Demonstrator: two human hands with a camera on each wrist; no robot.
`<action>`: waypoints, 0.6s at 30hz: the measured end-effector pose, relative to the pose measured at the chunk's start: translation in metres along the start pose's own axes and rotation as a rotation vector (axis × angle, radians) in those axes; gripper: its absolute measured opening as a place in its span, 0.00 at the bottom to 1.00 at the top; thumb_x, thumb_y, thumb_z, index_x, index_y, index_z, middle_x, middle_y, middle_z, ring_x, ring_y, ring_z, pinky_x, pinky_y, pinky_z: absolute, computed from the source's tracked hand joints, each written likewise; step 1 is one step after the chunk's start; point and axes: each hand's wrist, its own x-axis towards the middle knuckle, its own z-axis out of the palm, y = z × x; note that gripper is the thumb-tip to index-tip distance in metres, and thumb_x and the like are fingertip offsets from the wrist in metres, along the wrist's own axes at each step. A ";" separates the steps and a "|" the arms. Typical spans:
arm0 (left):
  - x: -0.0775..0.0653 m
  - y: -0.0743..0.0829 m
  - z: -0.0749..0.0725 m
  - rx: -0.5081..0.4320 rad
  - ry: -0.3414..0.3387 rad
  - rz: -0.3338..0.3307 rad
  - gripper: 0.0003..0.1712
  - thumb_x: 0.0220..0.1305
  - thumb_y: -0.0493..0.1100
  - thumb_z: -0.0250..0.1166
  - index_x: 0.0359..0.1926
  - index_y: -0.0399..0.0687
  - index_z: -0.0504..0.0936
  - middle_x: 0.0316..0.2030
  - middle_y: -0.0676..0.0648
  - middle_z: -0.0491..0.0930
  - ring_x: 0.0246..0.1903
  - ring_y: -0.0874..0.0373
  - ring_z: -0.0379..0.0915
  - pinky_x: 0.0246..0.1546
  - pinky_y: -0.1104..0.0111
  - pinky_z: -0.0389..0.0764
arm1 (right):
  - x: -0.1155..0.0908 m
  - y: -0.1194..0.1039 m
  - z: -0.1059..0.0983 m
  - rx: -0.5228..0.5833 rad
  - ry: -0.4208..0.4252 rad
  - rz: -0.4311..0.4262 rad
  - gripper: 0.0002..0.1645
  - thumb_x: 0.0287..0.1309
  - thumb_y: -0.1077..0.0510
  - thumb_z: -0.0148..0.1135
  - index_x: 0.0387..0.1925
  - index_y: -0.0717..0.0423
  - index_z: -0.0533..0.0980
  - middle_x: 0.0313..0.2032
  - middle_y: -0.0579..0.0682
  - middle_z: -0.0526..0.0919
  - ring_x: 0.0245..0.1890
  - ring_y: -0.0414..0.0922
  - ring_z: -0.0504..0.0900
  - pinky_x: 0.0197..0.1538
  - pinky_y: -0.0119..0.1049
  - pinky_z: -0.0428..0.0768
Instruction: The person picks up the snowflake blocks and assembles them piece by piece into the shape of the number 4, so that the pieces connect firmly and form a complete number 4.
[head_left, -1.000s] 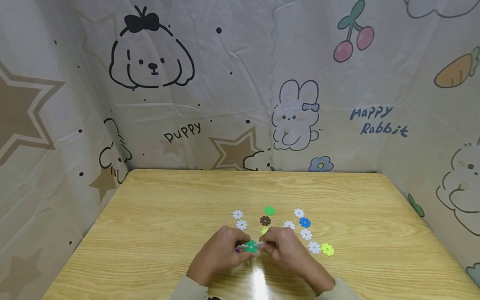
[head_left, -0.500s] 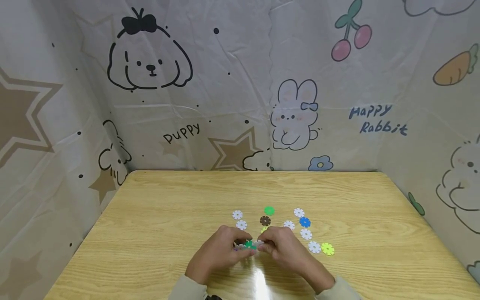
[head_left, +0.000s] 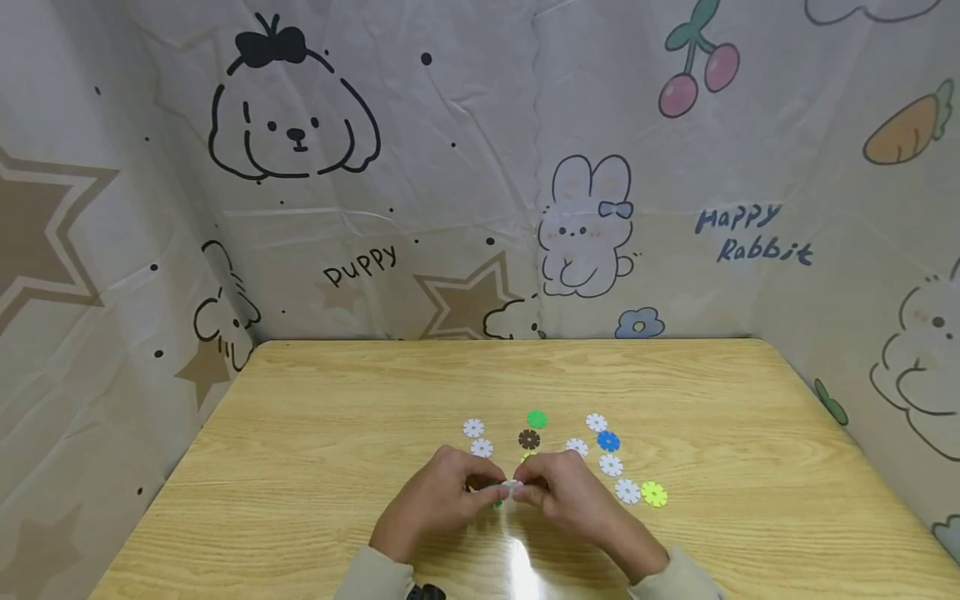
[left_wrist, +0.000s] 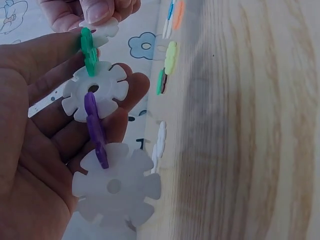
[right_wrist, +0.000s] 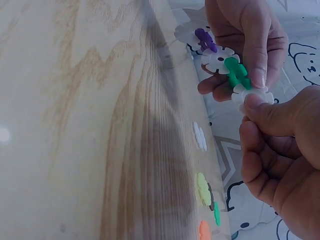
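Observation:
Both hands meet above the near middle of the table over a chain of slotted plastic snowflake discs. In the left wrist view the chain runs from a white disc [left_wrist: 117, 185] through a purple disc [left_wrist: 96, 130] and another white disc [left_wrist: 75, 97] to a green disc [left_wrist: 89, 52]. A white end disc [right_wrist: 239, 98] slots onto the green one. My left hand [head_left: 438, 497] holds the chain at its green end, thumb on top and fingers curled beneath. Pinched between the thumb and finger of my right hand [head_left: 566, 492] is the white end disc.
Loose discs lie beyond and right of the hands on the wooden table [head_left: 337, 417]: a green disc [head_left: 537, 419], a brown disc [head_left: 528, 439], a blue disc [head_left: 608, 441], a yellow disc [head_left: 654, 494] and several white ones. A printed curtain [head_left: 420, 183] surrounds the table.
The green disc faced the head camera earlier; it has turned and dropped mostly behind the left thumb. The hands have drawn slightly closer together, both keeping their hold.

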 end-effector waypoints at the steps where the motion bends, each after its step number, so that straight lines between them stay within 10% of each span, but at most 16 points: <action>1: 0.000 0.000 0.000 -0.009 0.002 0.003 0.05 0.67 0.42 0.68 0.38 0.48 0.90 0.32 0.61 0.85 0.31 0.71 0.78 0.34 0.74 0.80 | 0.000 0.000 0.000 0.005 0.001 0.001 0.04 0.58 0.61 0.70 0.29 0.59 0.84 0.27 0.41 0.84 0.24 0.31 0.76 0.27 0.30 0.78; 18: -0.003 -0.003 -0.003 0.064 0.074 0.025 0.05 0.66 0.40 0.69 0.35 0.48 0.90 0.27 0.63 0.83 0.25 0.72 0.73 0.30 0.74 0.78 | -0.003 0.006 -0.007 0.021 -0.002 0.028 0.03 0.62 0.60 0.69 0.34 0.56 0.83 0.29 0.39 0.83 0.27 0.33 0.79 0.30 0.31 0.80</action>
